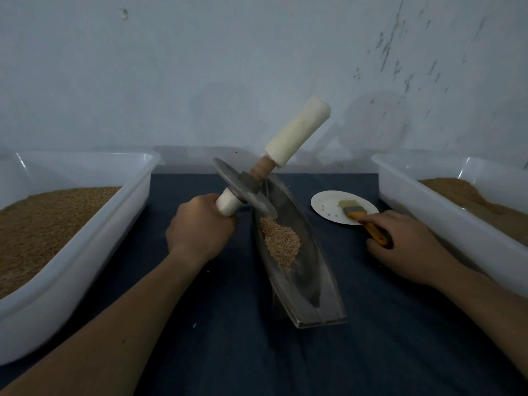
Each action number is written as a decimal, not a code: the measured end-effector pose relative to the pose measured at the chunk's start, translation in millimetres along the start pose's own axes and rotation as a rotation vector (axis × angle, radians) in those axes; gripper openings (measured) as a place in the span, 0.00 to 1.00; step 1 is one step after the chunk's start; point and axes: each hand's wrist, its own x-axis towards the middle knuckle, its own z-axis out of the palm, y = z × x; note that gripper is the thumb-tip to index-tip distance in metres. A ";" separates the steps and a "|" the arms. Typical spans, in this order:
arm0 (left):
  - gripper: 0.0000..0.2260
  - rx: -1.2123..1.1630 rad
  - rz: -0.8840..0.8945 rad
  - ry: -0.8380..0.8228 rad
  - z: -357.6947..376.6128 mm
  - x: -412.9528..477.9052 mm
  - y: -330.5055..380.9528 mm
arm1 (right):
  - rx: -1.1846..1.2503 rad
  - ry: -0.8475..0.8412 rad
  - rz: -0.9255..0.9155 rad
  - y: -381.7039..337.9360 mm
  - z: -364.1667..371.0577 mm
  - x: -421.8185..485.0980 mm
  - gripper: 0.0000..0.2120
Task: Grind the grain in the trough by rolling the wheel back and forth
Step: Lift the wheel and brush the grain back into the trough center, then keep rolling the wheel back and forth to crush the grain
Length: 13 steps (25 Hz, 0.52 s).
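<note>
A long metal trough (308,287) lies on the dark cloth, its near end toward me. A heap of crushed grain (281,242) sits in its middle. The metal grinding wheel (243,185) leans steeply, its rim down in the trough just beyond the grain. Its axle slants up to the right, ending in a cream-wrapped handle (298,132). My left hand (200,227) grips the lower white handle (227,204) of the axle. My right hand (405,241) holds the orange handle of a small brush (364,215) whose bristles lie on a white plate (343,205).
A large white tub (85,247) full of brown grain stands at the left. A second white tub (445,212) with grain stands at the right. The grey wall rises just behind the table. Dark cloth (285,361) covers the table in front of me.
</note>
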 end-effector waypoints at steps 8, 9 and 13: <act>0.07 0.013 0.025 0.015 -3.4 -4.4 5.2 | -0.049 -0.033 -0.015 -15.4 -6.2 -9.5 0.23; 0.07 0.027 0.034 0.029 -4.3 -4.9 6.0 | -0.107 -0.108 0.006 -17.2 -6.0 -10.1 0.24; 0.06 0.229 0.178 0.147 -9.1 -5.7 13.2 | -0.008 0.244 0.026 -40.3 -23.0 -10.8 0.23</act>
